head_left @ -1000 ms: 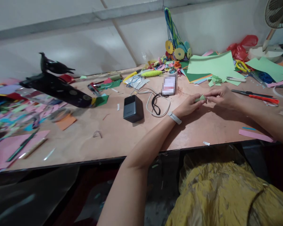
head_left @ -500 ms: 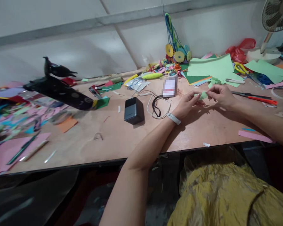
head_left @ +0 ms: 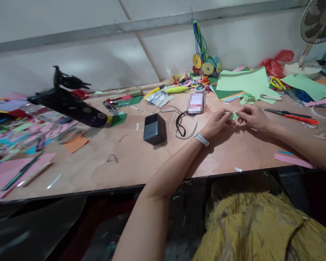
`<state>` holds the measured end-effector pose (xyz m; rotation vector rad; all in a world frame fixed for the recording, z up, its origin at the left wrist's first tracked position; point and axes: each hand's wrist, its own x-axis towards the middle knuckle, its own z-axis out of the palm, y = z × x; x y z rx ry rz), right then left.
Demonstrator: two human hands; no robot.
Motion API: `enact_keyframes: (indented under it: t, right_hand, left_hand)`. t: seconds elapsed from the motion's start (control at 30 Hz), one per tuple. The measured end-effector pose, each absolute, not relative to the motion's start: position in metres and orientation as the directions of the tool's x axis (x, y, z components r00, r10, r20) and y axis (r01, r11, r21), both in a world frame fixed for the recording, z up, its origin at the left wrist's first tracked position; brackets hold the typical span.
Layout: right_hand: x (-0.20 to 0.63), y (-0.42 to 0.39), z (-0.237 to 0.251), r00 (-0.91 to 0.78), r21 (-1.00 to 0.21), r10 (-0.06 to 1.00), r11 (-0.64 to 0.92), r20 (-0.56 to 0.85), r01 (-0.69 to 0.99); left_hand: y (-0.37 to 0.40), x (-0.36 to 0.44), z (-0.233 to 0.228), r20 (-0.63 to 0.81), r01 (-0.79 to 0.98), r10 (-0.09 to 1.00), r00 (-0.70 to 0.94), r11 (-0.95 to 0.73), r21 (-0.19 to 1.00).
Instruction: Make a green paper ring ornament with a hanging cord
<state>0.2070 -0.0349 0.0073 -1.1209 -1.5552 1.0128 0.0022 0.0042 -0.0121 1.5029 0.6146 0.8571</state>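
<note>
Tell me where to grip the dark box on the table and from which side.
Probably across its left and right sides, coming from above: the dark box stands upright with flat faces and its top uncovered, while the white cable loops to its right.

Green paper (head_left: 235,116) partly behind fingers (head_left: 244,115), fan (head_left: 319,22) cropped

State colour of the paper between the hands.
Paper is light green, best seen in the head view.

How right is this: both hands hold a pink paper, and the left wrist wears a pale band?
The colour is wrong: in the head view, the paper held by the left hand and right hand is green, not pink. The left wrist wears a pale band.
</note>
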Motion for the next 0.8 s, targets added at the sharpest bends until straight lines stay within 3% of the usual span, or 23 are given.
enact_keyframes:
  t: [0.13,0.27,0.4,0.5,0.67,0.8]
  right_hand:
    - [0.216,-0.018,0.004,-0.124,-0.908,0.966,0.257,0.228,0.330]
    - [0.244,0.038,-0.001,0.038,-0.662,0.893,0.302,0.448,0.686]
    - [0.269,0.092,-0.011,-0.073,-0.355,0.949,0.185,0.306,0.916]
    - [0.266,0.103,-0.019,-0.232,-0.228,0.953,0.274,0.195,0.934]
    - [0.237,0.065,-0.026,-0.490,-0.298,0.845,0.535,0.215,0.791]
    - [0.223,0.024,-0.024,-0.519,-0.454,0.828,0.555,0.215,0.697]
  left_hand:
    - [0.006,0.006,-0.017,0.084,-0.117,0.813,0.576,-0.019,0.993]
    - [0.007,0.009,-0.016,0.026,-0.124,0.851,0.524,0.046,0.991]
    - [0.008,0.009,-0.013,0.010,-0.145,0.859,0.511,0.075,0.987]
    - [0.009,0.008,-0.013,0.014,-0.151,0.850,0.527,0.077,0.986]
    - [0.010,0.007,-0.014,-0.004,-0.122,0.850,0.528,0.080,0.989]
    - [0.008,0.007,-0.013,0.008,-0.149,0.822,0.569,0.093,0.984]
